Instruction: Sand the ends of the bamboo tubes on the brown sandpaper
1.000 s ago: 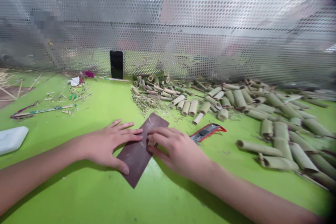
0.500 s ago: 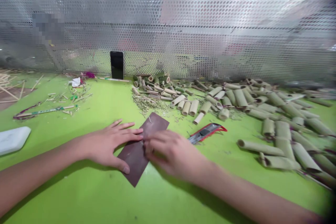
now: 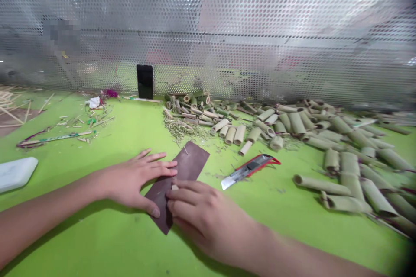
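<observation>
A brown strip of sandpaper lies slantwise on the green table. My left hand rests on its left edge, fingers spread and thumb on the lower part. My right hand is closed in a pinch over the lower middle of the strip. Between its fingertips shows the pale end of a small bamboo piece; the fingers hide most of it. Right of the strip lies a utility knife with a red edge, its blade pointing at my right hand. A thin pale sliver lies on the upper sandpaper.
Many cut bamboo tubes cover the table's back and right, with shavings beside them. A phone leans upright on the perforated metal screen. Left are a white block, a green-marked stick and thin sticks.
My right hand has slid down the sandpaper, toward me and slightly left, uncovering the knife's blade. The left hand stays in place.
</observation>
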{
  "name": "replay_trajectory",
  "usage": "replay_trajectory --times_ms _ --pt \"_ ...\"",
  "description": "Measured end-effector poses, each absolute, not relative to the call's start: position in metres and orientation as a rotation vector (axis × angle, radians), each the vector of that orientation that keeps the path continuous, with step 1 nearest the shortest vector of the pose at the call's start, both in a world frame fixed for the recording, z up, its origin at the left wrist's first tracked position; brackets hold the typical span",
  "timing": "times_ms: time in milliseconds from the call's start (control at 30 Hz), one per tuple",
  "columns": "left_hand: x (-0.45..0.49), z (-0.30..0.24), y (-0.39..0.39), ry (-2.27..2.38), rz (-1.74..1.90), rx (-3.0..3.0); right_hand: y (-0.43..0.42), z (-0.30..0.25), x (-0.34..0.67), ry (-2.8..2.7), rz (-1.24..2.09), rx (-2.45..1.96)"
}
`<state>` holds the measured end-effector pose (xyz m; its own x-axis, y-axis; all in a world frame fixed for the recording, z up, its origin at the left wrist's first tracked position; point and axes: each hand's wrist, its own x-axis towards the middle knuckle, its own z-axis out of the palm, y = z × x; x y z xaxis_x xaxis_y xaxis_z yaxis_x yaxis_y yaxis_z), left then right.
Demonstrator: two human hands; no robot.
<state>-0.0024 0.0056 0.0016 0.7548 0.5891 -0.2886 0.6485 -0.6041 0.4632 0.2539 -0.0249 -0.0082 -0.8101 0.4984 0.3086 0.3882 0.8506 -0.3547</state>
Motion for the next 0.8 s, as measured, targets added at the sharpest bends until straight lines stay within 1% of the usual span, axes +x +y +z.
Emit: replay_trajectory --times_ms 67,167,200,333,433,667,800 --pt "-0.002 0.001 0.005 0.942 -0.158 2.396 -0.022 -0.009 0.256 -2.632 0.395 -0.68" --pt "-0.003 0.001 0.005 0.959 -0.143 2.39 -0.018 -0.011 0.259 -2.526 0.304 -0.962" --pt "-0.003 0.0 0.005 0.952 -0.132 2.391 -0.019 -0.011 0.258 -2.522 0.297 -0.953" --pt "-0.004 -0.001 0.006 0.925 -0.108 2.399 -0.032 -0.007 0.257 -2.605 0.366 -0.682" --pt "-0.005 -0.003 0.006 0.937 -0.104 2.394 -0.036 0.001 0.263 -2.671 0.402 -0.615" --pt "-0.004 -0.004 0.006 0.919 -0.096 2.405 -0.023 0.006 0.272 -2.732 0.367 -0.62" --pt "-0.003 -0.002 0.006 0.935 -0.133 2.383 -0.017 0.005 0.272 -2.705 0.307 -0.868"
